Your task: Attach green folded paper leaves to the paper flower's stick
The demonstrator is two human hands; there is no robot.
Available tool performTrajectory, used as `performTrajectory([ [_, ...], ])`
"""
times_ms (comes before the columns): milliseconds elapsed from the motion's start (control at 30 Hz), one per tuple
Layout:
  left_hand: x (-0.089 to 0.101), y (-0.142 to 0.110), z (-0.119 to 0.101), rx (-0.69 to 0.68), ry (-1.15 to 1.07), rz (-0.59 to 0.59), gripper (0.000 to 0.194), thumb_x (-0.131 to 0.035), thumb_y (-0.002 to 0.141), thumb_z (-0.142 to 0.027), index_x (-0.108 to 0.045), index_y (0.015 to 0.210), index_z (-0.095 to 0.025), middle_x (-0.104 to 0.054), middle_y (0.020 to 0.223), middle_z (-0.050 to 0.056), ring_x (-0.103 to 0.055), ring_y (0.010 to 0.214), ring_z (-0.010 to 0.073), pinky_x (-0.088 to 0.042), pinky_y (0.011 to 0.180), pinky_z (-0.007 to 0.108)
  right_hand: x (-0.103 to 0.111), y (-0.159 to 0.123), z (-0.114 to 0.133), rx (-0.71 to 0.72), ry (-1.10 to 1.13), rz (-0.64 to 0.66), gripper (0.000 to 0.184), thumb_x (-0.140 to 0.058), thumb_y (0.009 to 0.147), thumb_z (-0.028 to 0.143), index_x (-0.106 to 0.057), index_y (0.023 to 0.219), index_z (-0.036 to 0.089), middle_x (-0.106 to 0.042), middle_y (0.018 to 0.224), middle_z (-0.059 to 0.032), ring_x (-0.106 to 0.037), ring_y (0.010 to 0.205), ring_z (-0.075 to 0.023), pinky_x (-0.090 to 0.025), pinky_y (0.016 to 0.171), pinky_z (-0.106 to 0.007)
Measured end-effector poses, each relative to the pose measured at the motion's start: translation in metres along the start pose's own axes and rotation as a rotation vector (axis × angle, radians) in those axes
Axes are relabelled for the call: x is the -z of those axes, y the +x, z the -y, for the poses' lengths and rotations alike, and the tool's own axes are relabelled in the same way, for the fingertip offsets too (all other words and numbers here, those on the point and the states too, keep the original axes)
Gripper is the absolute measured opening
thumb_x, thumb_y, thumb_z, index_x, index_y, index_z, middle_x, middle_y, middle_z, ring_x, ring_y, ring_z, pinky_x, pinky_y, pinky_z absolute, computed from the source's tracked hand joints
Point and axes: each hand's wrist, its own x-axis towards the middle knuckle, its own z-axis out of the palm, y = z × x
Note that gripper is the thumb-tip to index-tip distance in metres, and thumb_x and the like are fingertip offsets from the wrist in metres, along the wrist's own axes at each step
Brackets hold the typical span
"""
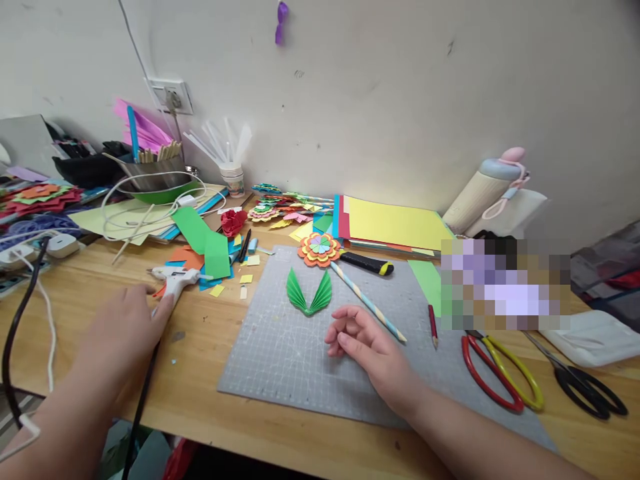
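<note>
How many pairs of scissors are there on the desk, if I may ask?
2: the red-and-yellow pair right of the pencil, and the black pair farther right. The blurred patch may hide others.

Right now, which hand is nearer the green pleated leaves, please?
Right hand, just right and nearside of the leaves; the left hand is well left, by the glue gun.

Paper-craft workspace: wooden desk (200, 353), cutting mat (285, 353), glue gun (175, 280), coloured paper (395, 223), scissors (500, 373).

Bare left hand (123, 320), bare right hand (373, 347), rounded fingers (345, 313), bare forearms (475, 427)
</note>
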Motion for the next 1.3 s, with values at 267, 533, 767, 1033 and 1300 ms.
performTrajectory([
  [267,-0.007,0.05,-0.04,-0.626,0.136,0.151,0.024,-0.044,0.081,-0.024,-0.063,0.096,-0.025,-0.059,0.1,0.005,-0.05,0.099,0.0256,-0.035,0.079,0.034,0.003,0.0,-0.001,0.006,-0.019,-0.005,0.018,-0.052,0.087,0.032,-0.049,0.101,0.022,-0.057,0.088,-0.0028,-0.054,0.079,-0.0136,-0.045,0.076,-0.033],
  [533,-0.021,0.079,-0.033,-0.731,0.226,0.245,0.012,-0.055,0.071,-0.027,-0.066,0.075,-0.027,-0.059,0.101,0.004,-0.047,0.096,0.0262,-0.03,0.079,0.037,0.003,0.001,-0.002,-0.007,-0.029,-0.002,0.018,-0.052,0.086,0.033,-0.049,0.1,0.021,-0.056,0.087,-0.0023,-0.054,0.078,-0.0131,-0.045,0.075,-0.032],
  [767,-0.014,0.076,-0.036,-0.688,0.225,0.303,0.016,-0.059,0.068,-0.029,-0.067,0.081,-0.027,-0.057,0.109,0.007,-0.046,0.1,0.0306,-0.031,0.08,0.041,0.005,0.002,-0.002,-0.015,-0.02,-0.002,0.017,-0.052,0.086,0.032,-0.049,0.099,0.021,-0.056,0.087,-0.0018,-0.054,0.077,-0.0122,-0.046,0.075,-0.032],
  [1033,-0.003,0.066,-0.052,-0.753,0.021,0.245,0.009,-0.057,0.072,-0.029,-0.063,0.067,-0.023,-0.063,0.095,0.005,-0.049,0.099,0.0283,-0.03,0.086,0.042,0.005,0.003,0.0,-0.016,-0.052,-0.04,0.017,-0.052,0.086,0.033,-0.05,0.098,0.021,-0.056,0.086,-0.0013,-0.054,0.077,-0.0119,-0.046,0.075,-0.031],
  [1300,-0.023,-0.057,-0.155,-0.294,-1.176,0.728,0.017,-0.063,0.069,-0.032,-0.054,0.078,-0.021,-0.055,0.068,-0.002,-0.053,0.066,0.0135,-0.043,0.062,0.027,0.003,-0.001,-0.005,-0.054,-0.258,0.065,0.018,-0.054,0.085,0.036,-0.054,0.093,0.02,-0.056,0.077,0.0,-0.053,0.067,-0.0118,-0.044,0.062,-0.028],
])
